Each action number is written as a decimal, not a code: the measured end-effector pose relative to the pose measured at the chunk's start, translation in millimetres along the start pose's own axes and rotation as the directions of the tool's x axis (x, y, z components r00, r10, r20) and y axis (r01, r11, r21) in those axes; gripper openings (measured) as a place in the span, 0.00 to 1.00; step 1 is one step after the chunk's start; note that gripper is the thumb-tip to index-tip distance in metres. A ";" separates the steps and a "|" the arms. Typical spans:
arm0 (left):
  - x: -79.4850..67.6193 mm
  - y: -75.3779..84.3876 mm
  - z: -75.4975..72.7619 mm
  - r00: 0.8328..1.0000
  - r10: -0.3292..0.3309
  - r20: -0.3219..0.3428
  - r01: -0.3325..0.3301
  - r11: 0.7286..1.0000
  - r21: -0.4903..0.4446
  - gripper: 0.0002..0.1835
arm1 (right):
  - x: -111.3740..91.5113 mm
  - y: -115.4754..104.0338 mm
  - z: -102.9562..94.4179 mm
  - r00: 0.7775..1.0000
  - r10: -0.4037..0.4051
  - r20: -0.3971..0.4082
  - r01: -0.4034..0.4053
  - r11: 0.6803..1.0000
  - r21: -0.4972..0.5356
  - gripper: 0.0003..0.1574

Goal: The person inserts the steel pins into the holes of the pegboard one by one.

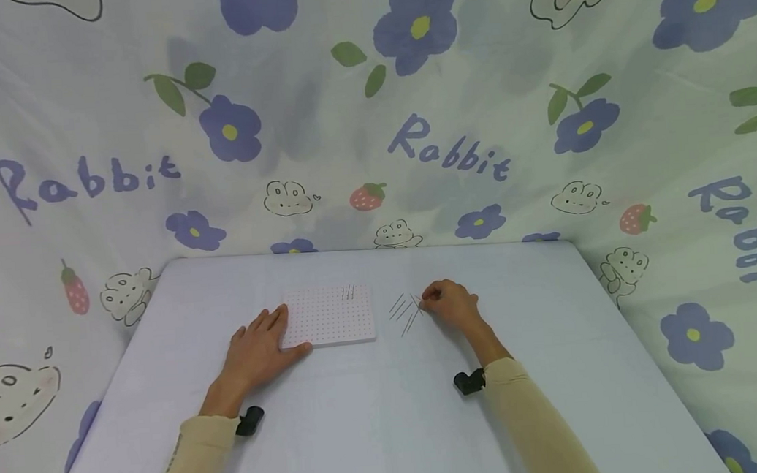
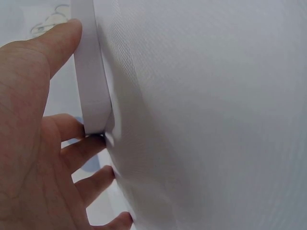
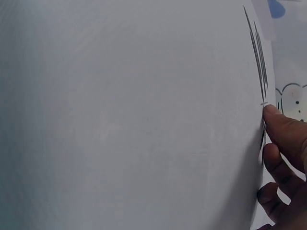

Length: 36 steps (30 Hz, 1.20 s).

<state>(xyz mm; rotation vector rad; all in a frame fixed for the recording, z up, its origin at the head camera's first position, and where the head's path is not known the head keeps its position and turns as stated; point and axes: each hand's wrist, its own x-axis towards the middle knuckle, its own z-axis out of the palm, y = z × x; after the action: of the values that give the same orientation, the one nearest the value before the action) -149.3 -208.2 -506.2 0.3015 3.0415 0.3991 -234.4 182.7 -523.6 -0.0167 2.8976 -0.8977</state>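
Observation:
A white board with a grid of small holes (image 1: 329,320) lies flat on the table. Three thin dark pins (image 1: 348,292) stand near its back right. My left hand (image 1: 259,352) rests around its front left corner, the thumb along the front edge and fingers by the left side; in the left wrist view the thumb (image 2: 64,43) touches the board's edge (image 2: 91,72). To the right of the board lie several loose thin pins (image 1: 398,307). Over their right end, my right hand (image 1: 452,304) pinches a pin (image 3: 263,103) between thumb and forefinger, its other fingers curled.
A white-covered table (image 1: 392,426) carries everything. Behind it hangs a patterned curtain (image 1: 317,109) with flowers and rabbits, which also runs down both sides. Each wrist has a small black camera, on the left (image 1: 250,420) and on the right (image 1: 470,382).

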 end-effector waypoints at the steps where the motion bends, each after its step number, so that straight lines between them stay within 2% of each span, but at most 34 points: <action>1: 0.0 0.0 0.1 1.000 0.001 -0.001 -0.001 1.000 0.000 0.54 | 0.6 0.4 0.6 1.000 0.005 0.006 -0.005 1.000 -0.002 0.10; 21: -1.1 -1.9 3.2 1.000 0.003 -0.009 -0.003 1.000 -0.009 0.54 | -4.6 -17.5 4.5 0.999 0.041 -0.025 -0.043 0.996 -0.079 0.10; 36: -0.1 -1.1 3.0 1.000 0.004 -0.014 -0.004 1.000 -0.004 0.54 | -5.2 -16.5 5.3 0.999 -0.042 -0.024 0.038 0.988 -0.149 0.09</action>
<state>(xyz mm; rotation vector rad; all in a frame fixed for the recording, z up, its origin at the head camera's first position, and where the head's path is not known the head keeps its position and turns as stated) -149.1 -208.5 -509.3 0.3063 3.0537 0.4097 -229.0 166.4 -518.1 -0.0757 2.9931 -0.6916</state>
